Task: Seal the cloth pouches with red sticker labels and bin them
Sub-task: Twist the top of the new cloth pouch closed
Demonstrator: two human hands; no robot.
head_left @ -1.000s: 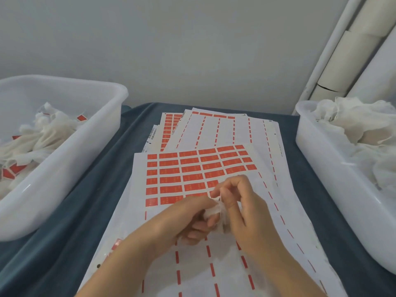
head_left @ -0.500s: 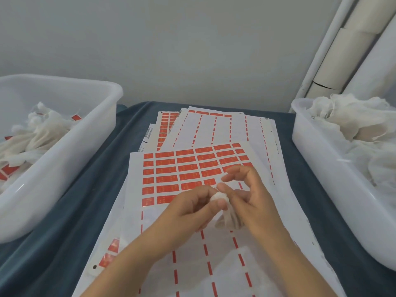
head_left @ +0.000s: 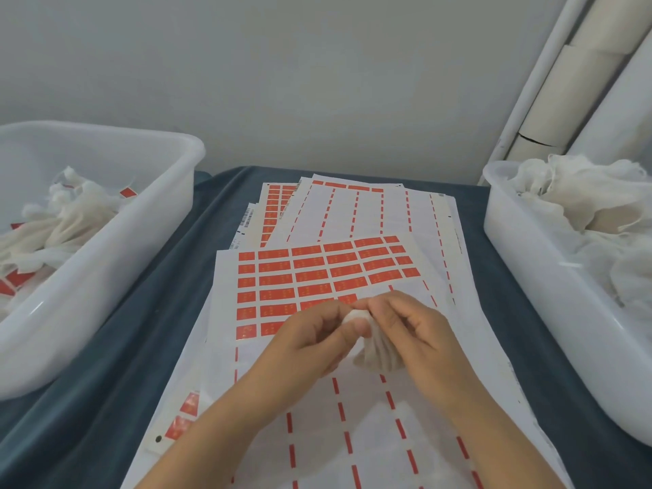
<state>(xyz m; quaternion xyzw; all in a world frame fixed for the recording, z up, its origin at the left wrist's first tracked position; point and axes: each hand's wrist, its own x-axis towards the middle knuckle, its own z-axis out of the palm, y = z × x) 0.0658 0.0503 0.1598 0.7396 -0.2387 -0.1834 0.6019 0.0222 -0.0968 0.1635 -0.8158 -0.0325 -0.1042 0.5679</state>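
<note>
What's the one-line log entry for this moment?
step: sealing | left hand: pinches cloth pouch neck | right hand: pinches neck | label on pouch: unseen

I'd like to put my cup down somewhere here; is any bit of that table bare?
Bare blue tablecloth shows in two strips: between the left bin and the sticker sheets, and a narrower one between the sheets and the right bin. The middle is crowded: sheets overlap, and both hands, left hand and right hand, hold a cloth pouch above them.
</note>
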